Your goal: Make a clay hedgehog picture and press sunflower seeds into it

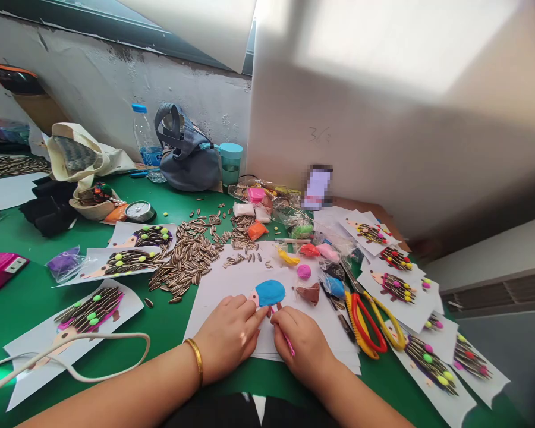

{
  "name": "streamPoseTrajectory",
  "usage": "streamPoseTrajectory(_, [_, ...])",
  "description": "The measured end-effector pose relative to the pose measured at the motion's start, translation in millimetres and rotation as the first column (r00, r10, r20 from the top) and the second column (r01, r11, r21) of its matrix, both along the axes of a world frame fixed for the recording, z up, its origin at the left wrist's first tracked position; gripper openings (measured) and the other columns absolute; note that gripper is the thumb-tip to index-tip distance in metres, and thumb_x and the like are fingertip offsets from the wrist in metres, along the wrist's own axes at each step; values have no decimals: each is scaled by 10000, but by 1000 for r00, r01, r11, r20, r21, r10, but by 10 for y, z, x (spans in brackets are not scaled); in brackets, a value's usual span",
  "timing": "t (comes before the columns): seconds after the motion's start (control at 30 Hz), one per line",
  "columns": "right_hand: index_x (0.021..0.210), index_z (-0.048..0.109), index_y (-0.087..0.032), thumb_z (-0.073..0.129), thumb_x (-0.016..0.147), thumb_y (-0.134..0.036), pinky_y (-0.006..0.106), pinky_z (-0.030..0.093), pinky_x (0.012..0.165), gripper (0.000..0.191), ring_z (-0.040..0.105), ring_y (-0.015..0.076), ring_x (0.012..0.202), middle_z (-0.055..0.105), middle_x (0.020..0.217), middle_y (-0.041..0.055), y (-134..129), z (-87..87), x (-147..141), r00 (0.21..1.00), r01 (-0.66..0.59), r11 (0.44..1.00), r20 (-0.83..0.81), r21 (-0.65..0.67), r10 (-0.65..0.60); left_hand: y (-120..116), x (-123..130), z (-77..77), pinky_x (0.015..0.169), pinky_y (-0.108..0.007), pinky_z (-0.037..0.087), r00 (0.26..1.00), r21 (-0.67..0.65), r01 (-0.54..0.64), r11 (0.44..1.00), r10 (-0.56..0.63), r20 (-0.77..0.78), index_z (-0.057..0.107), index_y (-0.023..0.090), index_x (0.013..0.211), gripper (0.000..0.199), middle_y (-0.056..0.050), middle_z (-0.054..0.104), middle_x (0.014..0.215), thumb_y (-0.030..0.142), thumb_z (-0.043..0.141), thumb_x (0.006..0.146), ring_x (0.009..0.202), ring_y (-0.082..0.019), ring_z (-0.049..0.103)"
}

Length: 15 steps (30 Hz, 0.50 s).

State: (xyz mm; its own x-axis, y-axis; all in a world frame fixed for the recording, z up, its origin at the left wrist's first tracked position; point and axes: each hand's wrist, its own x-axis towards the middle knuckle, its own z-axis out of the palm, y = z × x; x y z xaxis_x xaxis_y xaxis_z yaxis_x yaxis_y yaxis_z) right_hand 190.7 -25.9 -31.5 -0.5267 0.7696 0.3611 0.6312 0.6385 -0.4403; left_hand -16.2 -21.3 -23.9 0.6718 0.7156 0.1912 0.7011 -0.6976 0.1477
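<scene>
A hedgehog figure in modelling clay, with a flat blue body [270,292] and brown feet, lies on white paper [209,297] in front of me. My left hand [232,327] rests on the paper at the figure's lower left, its fingers stretched out by the pale head, which it partly covers. Between the fingers of my right hand [302,339] is a thin pink modelling tool [289,345]. Its tip meets the lower edge of the figure near the feet. Just above sit a pink clay ball [304,272] and a lump of brown clay [310,293].
Striped sunflower seeds [187,255] are heaped at the upper left of the paper. Scissors [368,321] and a black pen lie right. Hedgehog cards [395,288] flank both sides. A white cable [116,336] loops at left. Bagged clay, a phone [317,187] and a bottle [149,148] stand behind.
</scene>
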Motion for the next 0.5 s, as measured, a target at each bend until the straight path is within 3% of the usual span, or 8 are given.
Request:
streamPoseTrajectory(0.27, [801,534,-197,437,863,-91,285,361,581,157,499,168,627,548,696,22,-26,-7,12,1000,19,1000,10,24,-19,2,-15,3,758,-430,470,999,-19,28,999,-27,38,565,240,1305,379,-80,617,984,202,538,929,902,-272,547])
streamPoseTrajectory(0.5, [807,547,-197,445,840,-88,287,350,567,153,495,161,602,548,677,14,-48,-19,15,1000,17,999,13,43,-17,-4,-14,5,772,-424,473,999,-10,20,1000,-19,41,568,200,1304,375,-95,624,1004,193,529,931,912,-266,547])
